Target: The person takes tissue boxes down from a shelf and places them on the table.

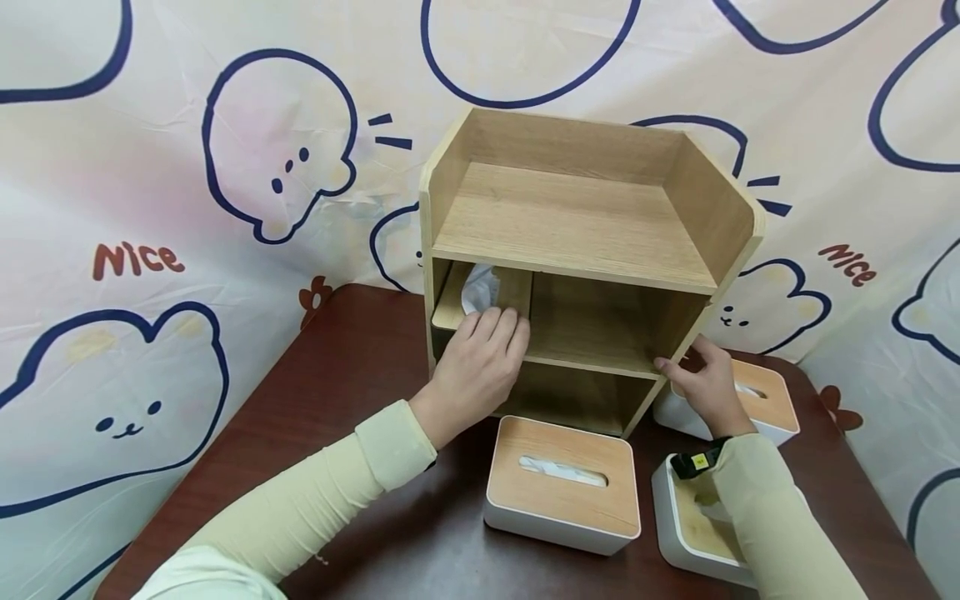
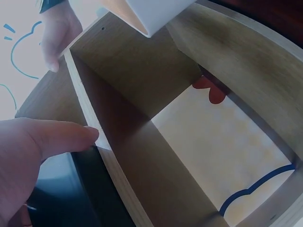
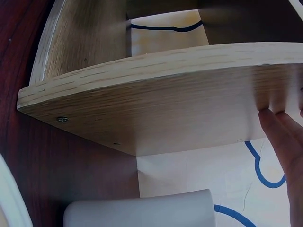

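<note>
In the head view my left hand [image 1: 480, 362] lies on the front of a dark-sided tissue box with a wooden lid [image 1: 513, 287]. White tissue [image 1: 478, 287] sticks up from its slot. The box sits in the left part of the middle compartment of a wooden shelf unit [image 1: 577, 212]. My left thumb [image 2: 71, 138] stretches across to the edge of the middle board in the left wrist view; the other fingers are mostly hidden there. My right hand [image 1: 708, 385] presses straight fingers [image 3: 279, 135] on the outer side panel, thumb at its front edge.
A white tissue box with a wooden lid [image 1: 558, 500] stands before the shelf unit. Another white tissue box [image 1: 776, 400] is behind my right hand, and a third white box [image 1: 675, 525] lies partly under my right forearm. A patterned cloth [image 1: 285, 275] hangs behind the brown table [image 1: 352, 350].
</note>
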Available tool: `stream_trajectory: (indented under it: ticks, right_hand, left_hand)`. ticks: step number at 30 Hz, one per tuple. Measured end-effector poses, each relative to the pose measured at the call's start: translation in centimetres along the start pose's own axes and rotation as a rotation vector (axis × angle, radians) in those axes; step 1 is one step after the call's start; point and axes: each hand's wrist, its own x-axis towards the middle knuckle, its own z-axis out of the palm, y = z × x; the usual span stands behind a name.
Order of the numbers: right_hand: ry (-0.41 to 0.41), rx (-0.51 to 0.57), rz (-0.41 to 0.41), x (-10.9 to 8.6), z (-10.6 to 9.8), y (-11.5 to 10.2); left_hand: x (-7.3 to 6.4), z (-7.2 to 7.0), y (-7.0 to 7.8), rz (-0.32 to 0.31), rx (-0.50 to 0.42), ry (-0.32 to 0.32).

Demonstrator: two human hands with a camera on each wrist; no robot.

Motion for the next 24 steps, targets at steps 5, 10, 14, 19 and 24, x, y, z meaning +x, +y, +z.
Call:
stream_trajectory:
  ticks: [5,10,14,19,24]
  right_hand:
    - [-0.003,-0.002,-0.004,0.05,-0.06,0.27]
    - [-0.005,-0.004,0.000,0.01,-0.09,0.39]
    - [-0.015,-0.013,0.015,-0.02,-0.04,0.30]
    - [-0.020,-0.018,0.016,0.00,-0.02,0.24]
    - [-0.020,-0.012,0.004,0.06,-0.06,0.28]
  left_hand:
    - [-0.04,0.07,-0.08,0.010,-0.021,0.010]
    - [-0.11,0.13,0.04,0.020,-0.049,0.023]
    - [-0.26,0.08,0.18,0.022,-0.078,0.037]
    - [-0.46,-0.10,0.25,0.044,-0.096,0.055]
    - [-0.62,-0.15,0.35,0.061,-0.106,0.068]
